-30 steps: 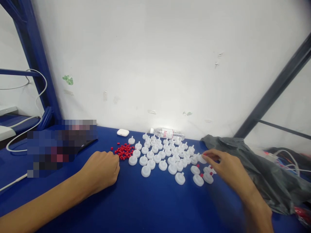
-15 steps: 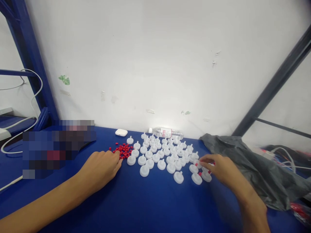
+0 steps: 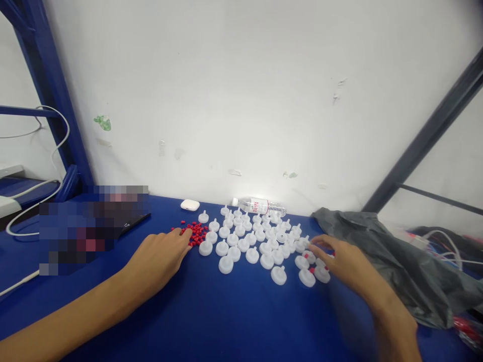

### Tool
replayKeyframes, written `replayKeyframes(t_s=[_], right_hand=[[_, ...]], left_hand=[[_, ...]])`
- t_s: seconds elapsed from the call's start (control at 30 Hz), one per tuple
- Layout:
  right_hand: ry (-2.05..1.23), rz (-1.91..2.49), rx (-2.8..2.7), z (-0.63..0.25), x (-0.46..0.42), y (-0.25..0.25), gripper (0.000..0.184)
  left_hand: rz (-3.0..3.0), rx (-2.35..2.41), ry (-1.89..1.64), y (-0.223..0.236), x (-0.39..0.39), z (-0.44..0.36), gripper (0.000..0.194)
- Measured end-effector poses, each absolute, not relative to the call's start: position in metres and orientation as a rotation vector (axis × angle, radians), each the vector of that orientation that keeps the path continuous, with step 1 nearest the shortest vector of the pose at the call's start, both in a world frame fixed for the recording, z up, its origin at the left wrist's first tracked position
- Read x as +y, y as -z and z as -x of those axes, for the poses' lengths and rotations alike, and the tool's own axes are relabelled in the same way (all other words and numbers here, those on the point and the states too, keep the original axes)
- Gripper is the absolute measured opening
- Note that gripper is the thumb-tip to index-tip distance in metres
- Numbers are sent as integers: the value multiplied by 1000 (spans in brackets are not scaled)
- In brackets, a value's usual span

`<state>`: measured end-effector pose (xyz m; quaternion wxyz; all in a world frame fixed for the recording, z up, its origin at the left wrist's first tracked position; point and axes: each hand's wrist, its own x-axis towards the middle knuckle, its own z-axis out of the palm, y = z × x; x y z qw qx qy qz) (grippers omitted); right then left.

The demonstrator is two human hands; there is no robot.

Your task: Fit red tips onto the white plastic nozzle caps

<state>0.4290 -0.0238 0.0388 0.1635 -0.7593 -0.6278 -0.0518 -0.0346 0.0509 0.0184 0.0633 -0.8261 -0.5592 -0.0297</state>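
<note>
Blue surface [image 3: 226, 322], set against a pale wall [image 3: 241, 100]; white nozzle lids [image 3: 252, 255], several dozen, mostly spout up, spread from near the middle of the far edge toward the right side; red caps [image 3: 196, 235], small, heaped just left of the lids, a few strays lying toward the far edge; red-tipped lids [image 3: 307, 278], a small cluster at the right end of the spread, its lowest piece closest to the near edge.

Left hand [image 3: 160, 254], palm down, reaching in from the near left corner; fingertips at the left side of the red heap, partly over it; whether a cap is pinched cannot be told. Right hand [image 3: 347, 259], reaching in from the near right corner; thumb and forefinger curved toward each other, tips just beside a white nozzle lid, the red-tipped cluster just below them; whether they grip anything cannot be told; the two hands well apart, the spread of lids between them.

Clear plastic bottle [image 3: 259, 206], red and white label, white cap to the left, lying along the far edge; white rounded case [image 3: 189, 205], at the far edge, left of the bottle; dark grey plastic sheet [image 3: 377, 251], crumpled, along the right edge; dark flat item [image 3: 136, 222], partly pixelated, toward the far left corner.
</note>
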Motion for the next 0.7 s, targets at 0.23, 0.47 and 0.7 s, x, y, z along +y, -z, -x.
replayKeyframes(t_s=[0.23, 0.47, 0.7], right_hand=[[1, 2196, -1834, -419, -9, -27, 57], [55, 2123, -1784, -417, -13, -40, 56], [-105, 1450, -1759, -338, -47, -70, 35]], left_hand=[[2526, -1442, 352, -8, 53, 36, 33], [2621, -997, 838, -1, 44, 28, 22], [2593, -702, 1164, -3, 27, 13, 34]])
